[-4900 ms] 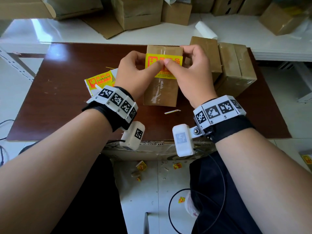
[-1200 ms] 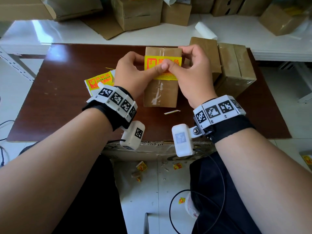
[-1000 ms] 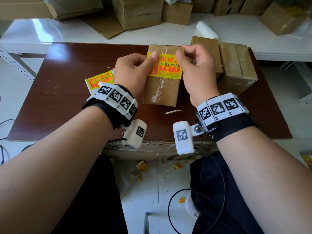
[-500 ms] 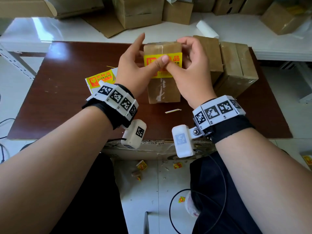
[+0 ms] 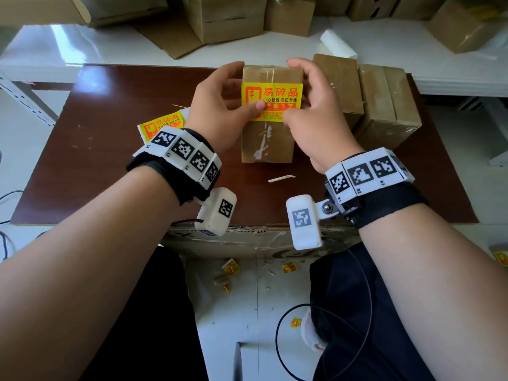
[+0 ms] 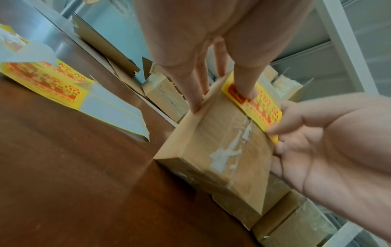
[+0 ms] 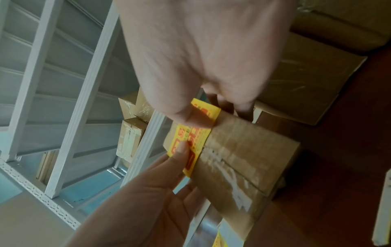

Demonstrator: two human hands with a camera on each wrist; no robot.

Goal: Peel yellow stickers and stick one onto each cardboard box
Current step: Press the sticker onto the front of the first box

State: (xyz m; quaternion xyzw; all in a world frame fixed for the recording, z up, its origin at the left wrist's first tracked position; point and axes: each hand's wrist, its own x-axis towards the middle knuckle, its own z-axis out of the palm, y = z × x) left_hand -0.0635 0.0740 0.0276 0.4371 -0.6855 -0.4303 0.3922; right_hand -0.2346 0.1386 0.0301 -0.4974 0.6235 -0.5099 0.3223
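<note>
A brown taped cardboard box lies lengthwise mid-table, with a yellow sticker across its top. My left hand grips the box's left side, thumb on the sticker's lower left. My right hand grips the right side, fingers over the far edge and thumb on the sticker's lower right. The left wrist view shows the sticker flat on the box. In the right wrist view the sticker wraps the box edge under both thumbs. The sticker sheet lies left of my left wrist.
Two more brown boxes stand just right of my right hand. A thin backing strip lies on the dark wooden table near the front. Several cartons crowd the white surface behind. Sticker scraps litter the floor.
Both thumbs have slid from the sticker's middle to its lower edge and slightly apart. My left index finger, raised before, now rests on the box's far corner.
</note>
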